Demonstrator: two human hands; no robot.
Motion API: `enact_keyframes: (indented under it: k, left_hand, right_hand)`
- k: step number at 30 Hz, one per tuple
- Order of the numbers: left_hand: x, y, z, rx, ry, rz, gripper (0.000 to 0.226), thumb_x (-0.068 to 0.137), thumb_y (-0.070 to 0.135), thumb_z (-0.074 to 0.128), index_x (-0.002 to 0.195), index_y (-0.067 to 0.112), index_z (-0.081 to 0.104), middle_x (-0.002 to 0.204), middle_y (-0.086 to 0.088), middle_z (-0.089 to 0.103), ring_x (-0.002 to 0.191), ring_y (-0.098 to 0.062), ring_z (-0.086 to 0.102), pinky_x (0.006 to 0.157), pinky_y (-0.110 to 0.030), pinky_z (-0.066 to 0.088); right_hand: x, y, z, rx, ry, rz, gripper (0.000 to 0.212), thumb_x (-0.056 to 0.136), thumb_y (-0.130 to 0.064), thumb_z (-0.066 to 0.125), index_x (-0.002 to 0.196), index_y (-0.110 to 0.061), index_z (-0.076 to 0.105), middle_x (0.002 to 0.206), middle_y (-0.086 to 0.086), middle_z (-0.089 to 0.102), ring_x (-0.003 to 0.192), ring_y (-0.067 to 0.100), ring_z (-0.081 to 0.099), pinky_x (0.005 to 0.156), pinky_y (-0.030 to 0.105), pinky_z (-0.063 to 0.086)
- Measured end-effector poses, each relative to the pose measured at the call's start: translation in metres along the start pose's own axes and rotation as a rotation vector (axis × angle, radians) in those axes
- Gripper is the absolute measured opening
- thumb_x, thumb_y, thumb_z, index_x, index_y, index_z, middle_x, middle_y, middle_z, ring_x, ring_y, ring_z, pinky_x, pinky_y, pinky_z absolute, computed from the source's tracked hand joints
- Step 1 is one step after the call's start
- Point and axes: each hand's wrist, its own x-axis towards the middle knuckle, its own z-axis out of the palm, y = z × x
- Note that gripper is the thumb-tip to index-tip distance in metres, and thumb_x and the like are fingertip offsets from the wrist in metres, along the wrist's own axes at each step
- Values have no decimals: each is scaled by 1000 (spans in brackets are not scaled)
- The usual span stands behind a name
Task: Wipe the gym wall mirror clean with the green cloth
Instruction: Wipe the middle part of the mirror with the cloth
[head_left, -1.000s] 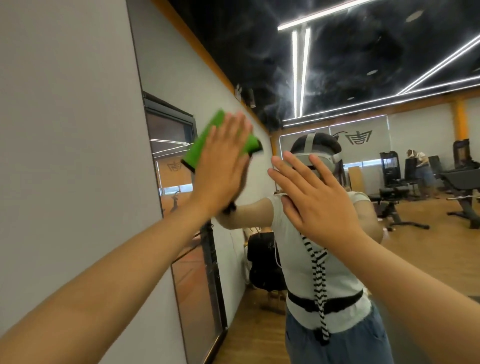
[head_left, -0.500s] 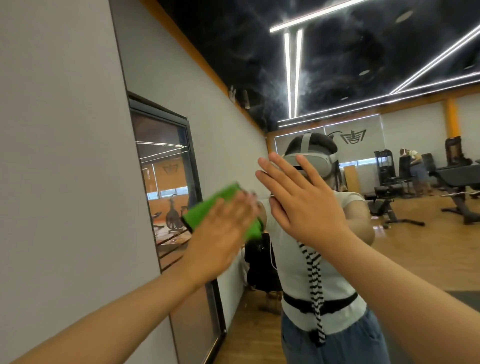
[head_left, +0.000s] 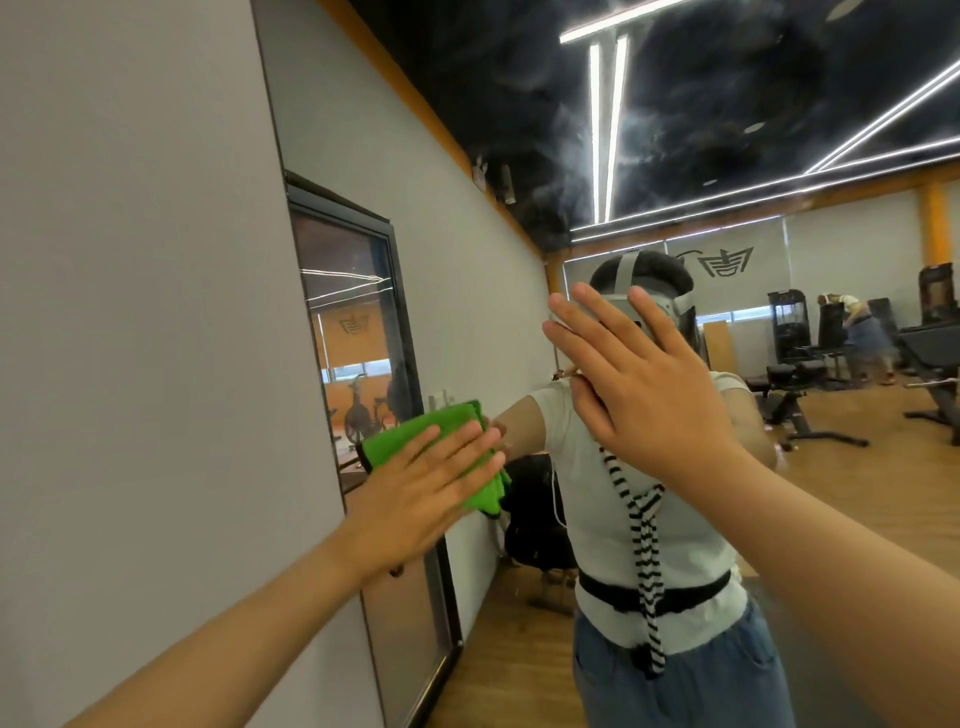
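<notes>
Head view is showing the left hand (head_left: 426, 493) pressing flat, fingers straight, on the green cloth (head_left: 415, 441) against the mirror (head_left: 467, 234), left of the person's reflection (head_left: 649, 545). The right hand (head_left: 639, 384) is hovering open, fingers spread, gripping nothing; whether it is touching the glass is unclear

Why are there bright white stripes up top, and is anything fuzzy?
Head view: the stripes are ceiling strip lights, glaring white against the dark ceiling; head view: the left hand and green cloth look sharp, while the far gym machines look softer.
</notes>
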Motion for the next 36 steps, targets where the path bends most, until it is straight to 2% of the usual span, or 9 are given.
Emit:
enact_keyframes:
  k: [2, 5, 7, 13, 21, 23, 28, 33, 36]
  left_hand:
    - [6, -32, -4, -5, 0, -83, 70, 102, 27, 35, 161, 23, -2, 169, 4, -9, 155, -15, -4, 126, -37, -2]
    - [27, -54, -15, -218, 167, -813, 61, 103, 28, 28, 160, 24, 4, 168, 4, 0, 154, -6, -7, 125, -31, -6]
    - [32, -38, -13, -297, 228, -1072, 57, 105, 28, 23, 159, 19, 8, 168, -1, 4, 154, -9, -6, 125, -32, -7]
    - [-34, -5, 0, -90, 17, -374, 56, 110, 34, 17, 162, 24, -1, 169, 3, -7, 155, -15, -3, 125, -35, -4]
    - [70, -90, -22, -261, 214, -984, 60, 103, 37, 15, 159, 15, 10, 165, 3, -1, 151, -9, -9, 126, -35, -7]
    - [74, -69, -19, -231, 203, -900, 58, 104, 33, 20, 159, 18, 7, 166, 2, 0, 153, -13, -7, 125, -34, -7]
    - [59, -82, -25, -52, 35, -153, 53, 110, 36, 18, 158, 16, 8, 165, -5, 9, 155, -15, -3, 126, -34, -1]
    - [124, -109, -46, -205, 157, -811, 56, 105, 29, 21, 159, 15, 13, 168, -8, 9, 154, -17, -3, 119, -20, -16]
    - [156, -78, -45, -186, 128, -527, 59, 103, 31, 24, 158, 11, 19, 167, -12, 15, 152, -17, 0, 121, -23, -15]
  right_hand:
    - [1, 0, 1, 9, 4, 1, 50, 100, -26, 44, 148, -11, 46, 158, 8, 36, 149, 25, 28, 120, 53, 23]
    - [0, 0, 1, 15, 9, 11, 51, 99, -25, 46, 148, -11, 46, 159, 7, 36, 150, 24, 27, 120, 53, 22]
    - [0, -1, 1, 20, 18, 9, 51, 99, -24, 46, 148, -11, 46, 159, 7, 35, 149, 24, 28, 120, 53, 22]
    - [-1, 0, 3, 10, 32, 8, 51, 100, -25, 43, 148, -11, 46, 159, 7, 36, 149, 24, 28, 121, 53, 21]
    - [0, 0, 1, 25, 8, 12, 52, 98, -25, 47, 148, -11, 45, 159, 7, 35, 149, 24, 28, 120, 54, 22]
    - [0, 1, 1, 23, 2, 11, 51, 99, -26, 44, 148, -11, 45, 159, 7, 35, 150, 24, 27, 120, 54, 22]
    - [0, 1, 1, 19, 14, 7, 51, 101, -27, 39, 148, -11, 46, 158, 7, 36, 149, 24, 29, 120, 53, 22]
    - [0, 0, 0, 7, 7, 12, 50, 99, -26, 45, 147, -11, 47, 158, 7, 37, 149, 23, 30, 120, 54, 24]
    - [1, 1, -1, 10, 12, 9, 50, 99, -25, 46, 147, -11, 48, 158, 6, 37, 149, 23, 29, 120, 53, 24]
